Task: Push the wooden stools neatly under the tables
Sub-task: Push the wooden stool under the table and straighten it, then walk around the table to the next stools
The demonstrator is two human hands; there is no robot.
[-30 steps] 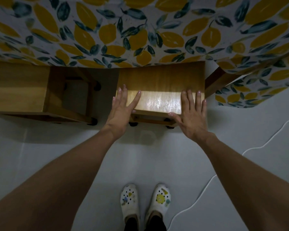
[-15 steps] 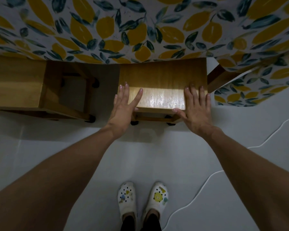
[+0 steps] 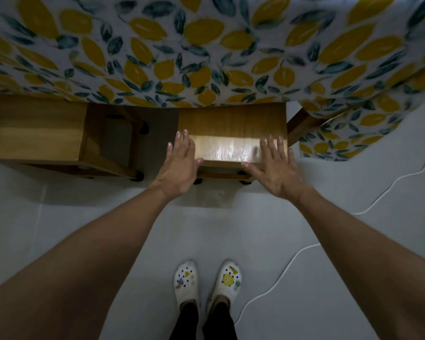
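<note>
the step in hand is looking like the push itself: both hands are lying open and flat at the near edge of the wooden stool (image 3: pixel 232 133), which is sitting partly under the table (image 3: pixel 206 45), its far part hidden beneath the hanging lemon-print tablecloth (image 3: pixel 341 133). the left hand (image 3: pixel 179 165) is resting with fingers spread at the seat's near-left corner, thumb reaching along the front edge; the right hand (image 3: pixel 275 168) is doing the same at the near-right corner. neither hand is gripping anything, the palms are simply pressing or hovering on the seat edge, and it is hard to tell how firmly they are touching

judging from how much seat is showing, the stool is needing a little more travel inward, so the next move is calling for an even shove from both palms, keeping the seat square to the table edge so it is not twisting toward the table leg (image 3: pixel 299 123) just beside its right side

the stool itself is looking like plain honey-coloured wood with a glossy, lightly scratched seat catching the light, and dark caps under its feet. a second stool (image 3: pixel 35 128) is standing to the left, well apart, also partly under the cloth. a white cable (image 3: pixel 390 187) is trailing over the pale floor (image 3: pixel 84 217) on the right, clear of the push
</note>
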